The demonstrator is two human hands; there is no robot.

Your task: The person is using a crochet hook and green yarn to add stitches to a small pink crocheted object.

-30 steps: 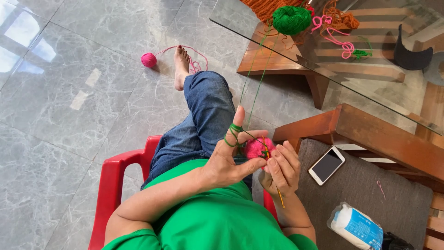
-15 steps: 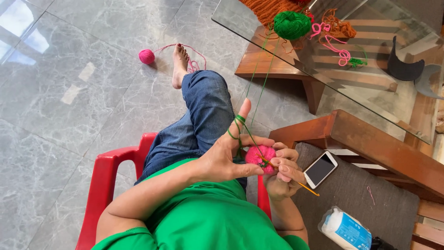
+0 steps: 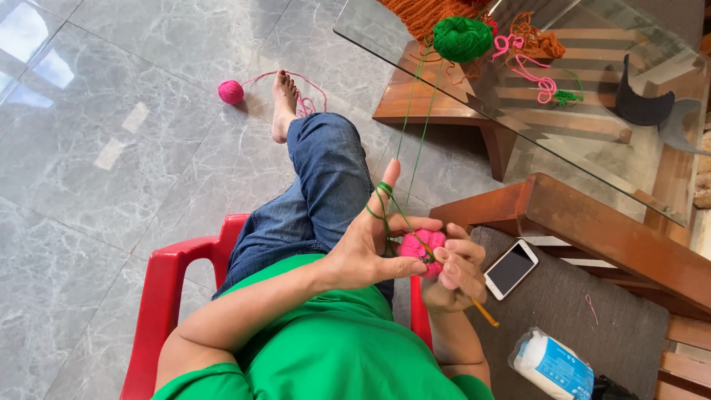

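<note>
My left hand (image 3: 374,241) pinches a small pink crocheted piece (image 3: 419,245), with green yarn (image 3: 412,141) wound around its raised index finger. That strand runs up to a green yarn ball (image 3: 461,38) on the glass table (image 3: 592,141). My right hand (image 3: 458,272) grips a yellow crochet hook (image 3: 485,313) and works against the pink piece. Both hands are held over my lap, above the red plastic chair (image 3: 169,289).
A pink yarn ball (image 3: 230,92) lies on the grey tile floor beside my bare foot (image 3: 284,104). A phone (image 3: 511,268) and a white-and-blue bottle (image 3: 552,364) rest on a grey cushion at right. Loose pink and orange yarn (image 3: 529,55) lies on the table.
The view has shifted slightly. My hands stay together on the pink piece, with the right hand and hook turning a little against it.
</note>
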